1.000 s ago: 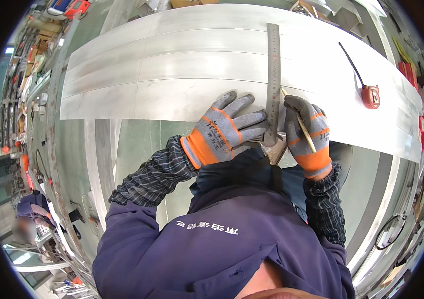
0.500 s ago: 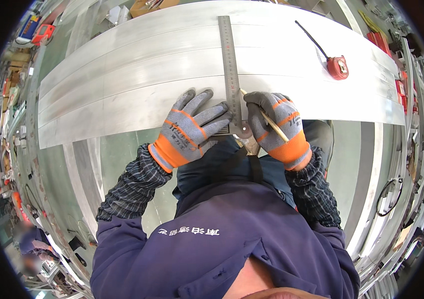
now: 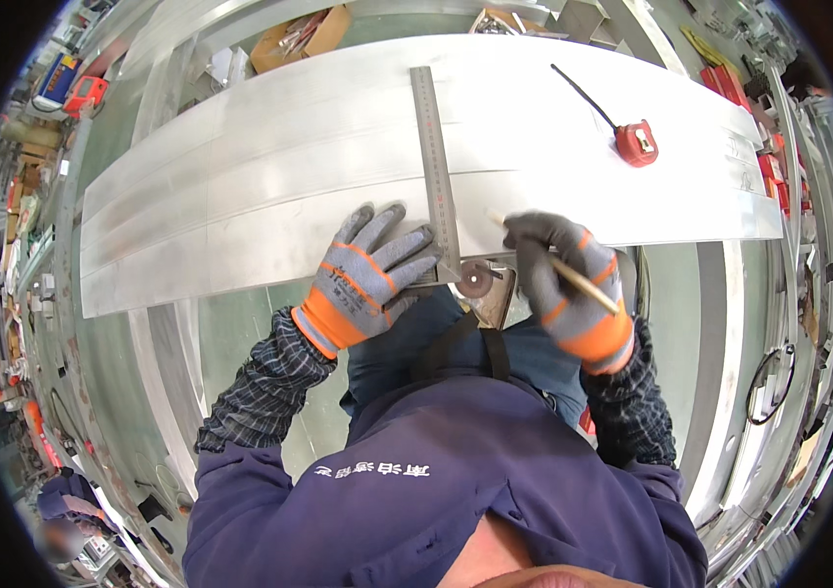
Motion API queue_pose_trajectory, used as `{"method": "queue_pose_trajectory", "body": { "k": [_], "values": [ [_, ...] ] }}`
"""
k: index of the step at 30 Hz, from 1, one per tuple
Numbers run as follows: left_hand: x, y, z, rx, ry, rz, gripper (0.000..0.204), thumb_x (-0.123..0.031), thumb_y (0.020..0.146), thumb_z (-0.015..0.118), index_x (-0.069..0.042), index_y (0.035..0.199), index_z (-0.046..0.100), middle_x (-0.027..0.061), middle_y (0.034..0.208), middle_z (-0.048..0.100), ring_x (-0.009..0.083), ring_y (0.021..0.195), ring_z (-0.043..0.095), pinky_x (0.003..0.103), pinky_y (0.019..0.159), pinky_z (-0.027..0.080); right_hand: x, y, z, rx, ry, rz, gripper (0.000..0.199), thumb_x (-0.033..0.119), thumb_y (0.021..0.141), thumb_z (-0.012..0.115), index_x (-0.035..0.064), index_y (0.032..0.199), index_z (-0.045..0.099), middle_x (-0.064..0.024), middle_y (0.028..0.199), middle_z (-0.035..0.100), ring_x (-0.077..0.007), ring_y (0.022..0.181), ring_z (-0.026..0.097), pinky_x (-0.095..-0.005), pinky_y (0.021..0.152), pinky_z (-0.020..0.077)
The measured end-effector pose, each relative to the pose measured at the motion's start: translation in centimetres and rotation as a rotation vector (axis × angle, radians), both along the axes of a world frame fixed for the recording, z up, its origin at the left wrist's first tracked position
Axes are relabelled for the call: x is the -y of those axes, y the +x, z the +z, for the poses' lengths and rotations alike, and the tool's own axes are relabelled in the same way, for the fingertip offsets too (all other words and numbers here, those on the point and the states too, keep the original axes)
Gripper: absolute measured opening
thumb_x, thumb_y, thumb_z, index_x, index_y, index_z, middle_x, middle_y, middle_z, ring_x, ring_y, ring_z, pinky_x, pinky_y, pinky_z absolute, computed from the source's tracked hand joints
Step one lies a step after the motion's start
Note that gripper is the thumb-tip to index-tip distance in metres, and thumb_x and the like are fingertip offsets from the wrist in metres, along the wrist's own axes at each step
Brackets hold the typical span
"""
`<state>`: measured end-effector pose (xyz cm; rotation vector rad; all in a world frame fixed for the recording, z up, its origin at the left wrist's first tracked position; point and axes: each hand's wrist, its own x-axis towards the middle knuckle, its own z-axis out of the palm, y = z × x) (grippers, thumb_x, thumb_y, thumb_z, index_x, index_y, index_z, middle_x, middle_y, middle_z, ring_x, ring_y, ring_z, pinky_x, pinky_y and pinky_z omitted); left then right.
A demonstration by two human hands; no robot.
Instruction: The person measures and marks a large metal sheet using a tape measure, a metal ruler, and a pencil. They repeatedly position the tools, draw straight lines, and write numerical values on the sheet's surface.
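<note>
A long bare metal sheet (image 3: pixel 240 186) lies across the bench in front of me. A steel square ruler (image 3: pixel 432 147) stands across it, its blade running away from me. My left hand (image 3: pixel 367 274), in a grey and orange glove, presses flat on the sheet with its fingers against the ruler's near end. My right hand (image 3: pixel 568 284), gloved the same, grips a pencil (image 3: pixel 573 276) whose tip rests on the sheet a little right of the ruler.
A red tape measure (image 3: pixel 637 142) with its black strap lies on the sheet at the far right. A cardboard box (image 3: pixel 304 39) sits beyond the sheet. Metal frames and rails (image 3: pixel 730 372) run along both sides; a small round disc (image 3: pixel 477 282) shows below the sheet's near edge.
My right hand has drawn away from the ruler to the right with the pencil. The left hand stays pressed on the ruler's end. My view has shifted.
</note>
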<state>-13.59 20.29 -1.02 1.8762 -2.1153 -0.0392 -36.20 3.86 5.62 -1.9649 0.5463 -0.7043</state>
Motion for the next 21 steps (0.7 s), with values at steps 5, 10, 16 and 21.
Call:
{"method": "queue_pose_trajectory", "body": {
  "k": [5, 10, 16, 21],
  "values": [
    [0.2, 0.2, 0.5, -0.016, 0.017, -0.01, 0.058, -0.032, 0.076, 0.083, -0.02, 0.133, 0.073, 0.0069, 0.146, 0.065, 0.0426, 0.143, 0.051, 0.062, 0.12, 0.039, 7.6, 6.5, -2.5, 0.166, -0.194, -0.031, 0.023, 0.004, 0.099, 0.068, 0.0021, 0.121, 0.07, -0.016, 0.096, 0.076, -0.0216, 0.084, 0.075, -0.032, 0.075, 0.0592],
    [0.5, 0.5, 0.7, -0.022, 0.033, -0.029, 0.053, -0.036, 0.081, 0.08, -0.02, 0.132, 0.073, 0.0056, 0.151, 0.062, 0.0418, 0.145, 0.049, 0.062, 0.121, 0.037, 13.2, 13.6, -5.4, -0.003, -0.266, -0.061, 0.027, 0.017, 0.098, 0.068, 0.0073, 0.124, 0.071, -0.018, 0.097, 0.077, -0.0304, 0.087, 0.077, -0.0395, 0.08, 0.0608],
    [0.1, 0.5, 0.6, -0.054, 0.046, -0.002, 0.05, -0.039, 0.085, 0.079, -0.021, 0.132, 0.072, 0.0047, 0.151, 0.062, 0.0404, 0.146, 0.048, 0.063, 0.122, 0.036, 14.2, 16.7, -7.4, -0.173, -0.279, -0.015, 0.024, 0.019, 0.099, 0.067, 0.0111, 0.122, 0.072, -0.017, 0.099, 0.078, -0.0328, 0.087, 0.076, -0.0407, 0.082, 0.0611],
    [0.1, 0.7, 0.5, -0.088, 0.027, -0.006, 0.047, -0.041, 0.086, 0.079, -0.019, 0.127, 0.073, 0.0051, 0.15, 0.062, 0.0398, 0.144, 0.049, 0.063, 0.12, 0.037, 14.2, 17.3, -7.3, -0.273, -0.344, -0.014, 0.025, 0.02, 0.099, 0.066, 0.0117, 0.122, 0.071, -0.0156, 0.099, 0.078, -0.0326, 0.086, 0.076, -0.0413, 0.081, 0.0613]
  ]
}}
